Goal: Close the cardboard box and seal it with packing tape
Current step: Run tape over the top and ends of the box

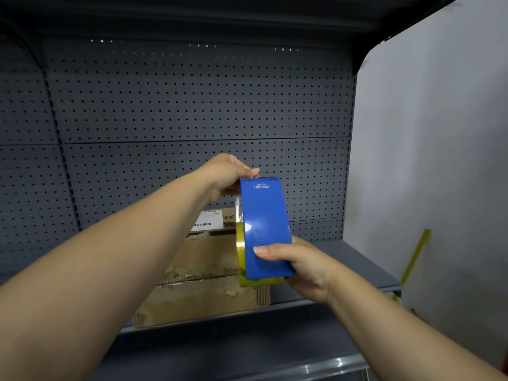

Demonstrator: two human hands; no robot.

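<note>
Head view. The box (198, 257) sits on the shelf (343, 259), below and beyond both hands and slightly to their left. Its flaps appear to be down already, with a torn seam running left to right across the top, though the dispenser (264, 226) hides the right end. The dispenser is held above the box with its long axis near upright. The left hand (228, 174) pinches its top edge, and the right hand (302, 265) grips its lower end beside the yellow tape (240, 251). The right hand is nearer the seam. Writing: "deli" on the blue plate, upside down to the camera. The white label (209, 220) on the box carries a barcode, and its text is too small to read.
</note>
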